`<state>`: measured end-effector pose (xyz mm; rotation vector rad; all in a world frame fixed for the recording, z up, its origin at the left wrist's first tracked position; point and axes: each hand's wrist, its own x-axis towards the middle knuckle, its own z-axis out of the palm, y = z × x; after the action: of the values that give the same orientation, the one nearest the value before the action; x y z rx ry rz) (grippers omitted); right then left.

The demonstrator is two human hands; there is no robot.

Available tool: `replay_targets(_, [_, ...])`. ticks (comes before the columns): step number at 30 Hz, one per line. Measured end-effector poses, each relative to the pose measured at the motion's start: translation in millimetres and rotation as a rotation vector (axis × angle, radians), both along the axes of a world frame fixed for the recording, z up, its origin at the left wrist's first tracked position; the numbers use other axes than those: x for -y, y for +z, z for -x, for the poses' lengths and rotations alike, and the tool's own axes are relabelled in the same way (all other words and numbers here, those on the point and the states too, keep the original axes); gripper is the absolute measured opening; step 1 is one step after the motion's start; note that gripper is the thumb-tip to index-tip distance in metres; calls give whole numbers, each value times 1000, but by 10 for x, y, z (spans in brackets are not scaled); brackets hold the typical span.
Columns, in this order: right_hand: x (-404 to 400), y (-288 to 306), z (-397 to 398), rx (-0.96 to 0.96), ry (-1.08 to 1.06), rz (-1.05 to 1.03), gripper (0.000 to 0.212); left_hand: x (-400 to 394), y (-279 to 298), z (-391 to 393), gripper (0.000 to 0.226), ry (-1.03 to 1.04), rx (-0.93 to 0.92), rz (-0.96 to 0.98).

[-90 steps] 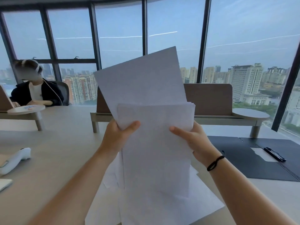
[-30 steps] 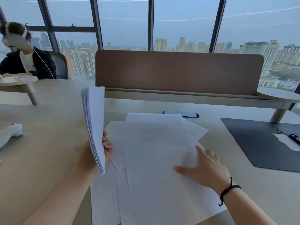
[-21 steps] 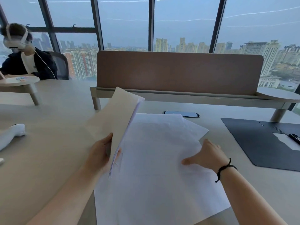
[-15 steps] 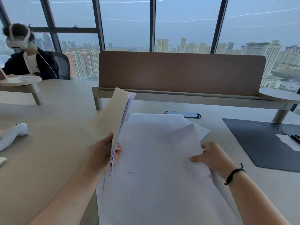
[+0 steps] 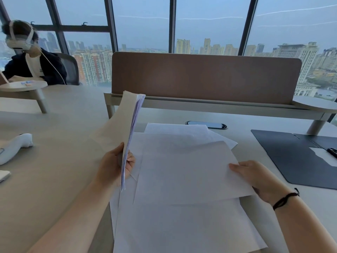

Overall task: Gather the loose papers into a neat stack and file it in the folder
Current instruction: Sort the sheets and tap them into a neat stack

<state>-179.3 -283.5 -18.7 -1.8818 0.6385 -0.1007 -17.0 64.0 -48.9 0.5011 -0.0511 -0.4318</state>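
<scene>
My left hand [image 5: 114, 168] grips the lower edge of a stack of white papers [image 5: 125, 123], held upright and tilted left above the desk. My right hand [image 5: 255, 177] pinches the right edge of one loose sheet [image 5: 186, 170] and lifts it off the pile. Several more loose sheets [image 5: 182, 225] lie spread and overlapping on the desk in front of me. The dark folder [image 5: 291, 157] lies open and flat at the right, with a pen [image 5: 331, 152] and a white slip on it.
A brown divider panel [image 5: 206, 77] on a low shelf crosses the desk behind the papers. A cable port [image 5: 206, 124] sits just beyond them. A white controller [image 5: 12, 148] lies at the left. A person wearing a headset [image 5: 34, 57] sits at the far left.
My left hand carried the gathered stack to the left and tilted it upright. My right hand went from pressing on the pile to pinching a top sheet's right edge and raising it.
</scene>
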Motion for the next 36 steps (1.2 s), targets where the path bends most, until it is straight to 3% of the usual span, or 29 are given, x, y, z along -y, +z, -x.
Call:
replay_targets(4, [-207, -35, 61, 84, -59, 56, 33, 17, 35, 28, 80, 27, 9, -21])
replay_targets(8, [-249, 57, 186, -141, 220, 124, 35, -5, 23, 50, 76, 25, 25, -29])
replay_targets(11, [-175, 117, 258, -228, 222, 177, 34, -28, 6, 95, 69, 19, 29, -49])
replay_targets(13, [-178, 133, 276, -194, 154, 275, 48, 8, 58, 183, 52, 2, 54, -117])
replay_targets(15, [-203, 164, 304, -93, 81, 342, 63, 92, 88, 259, 14, 39, 60, -255])
replay_targets(17, [-270, 225, 343, -35, 5, 136, 79, 155, 82, 286, 40, 82, 42, -378])
replay_targets(19, [-340, 235, 372, -31, 0, -166, 93, 179, 87, 333, 27, 119, 62, -471])
replay_targets(20, [-371, 237, 392, -16, 6, -261, 86, 185, 99, 347, 19, 142, 62, -478])
replay_targets(23, [-362, 149, 401, 36, 0, -394, 36, 169, 101, 346, 18, 109, 42, -446])
replay_targets(27, [-412, 23, 385, -13, 124, -515, 34, 141, 90, 358, 20, 103, 47, -472])
replay_targets(30, [-471, -18, 378, -72, 242, -391, 27, 105, 111, 351, 21, 141, 16, -447])
replay_targets(33, [-346, -15, 330, -94, 243, -88, 22, 70, 129, 322, 48, 137, -21, -396])
replay_targets(34, [-255, 5, 314, -107, 200, 44, 20, 52, 136, 315, 47, 158, -31, -351])
replay_targets(36, [-80, 95, 334, -109, 86, 160, 12, -14, 116, 284, 17, 156, -58, -273])
